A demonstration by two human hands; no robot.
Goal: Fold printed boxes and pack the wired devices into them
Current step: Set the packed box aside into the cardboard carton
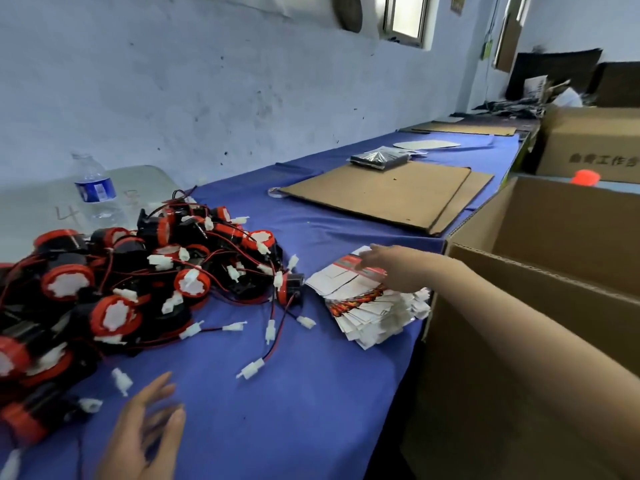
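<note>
The right hand (pixel 388 268) lies flat on top of the fanned stack of flat printed cardboard box blanks (pixel 367 306), white with red and dark patterned panels. Its fingers (pixel 370 252) are stretched out, close together and pointing away toward the wall, their tips over the topmost blank at the far end of the fan. Motion blur hides whether a thumb is tucked under a sheet, so I cannot tell if one is pinched yet or only pressed on.

That stack is what the next move depends on. It sits at the right edge of the blue cloth-covered table (pixel 311 393), right under the right palm, its long axis running from the near-right corner diagonally away to the left. The blanks overlap like cards, so I would guess the top one needs sliding off toward the fingertips.

The left hand (pixel 145 431) hovers low over bare cloth near the front edge, fingers spread and slightly curled, holding nothing. It is well apart from the blanks, but just beside the heap of round black devices with red rims, red-and-black wires and white plug connectors (pixel 121 282), which lies to its left and beyond it. So the right hand is the one for the box and the left the nearer for a device.

A large open brown corrugated carton (pixel 540 271) stands against the table's right edge, under the right forearm.
</note>
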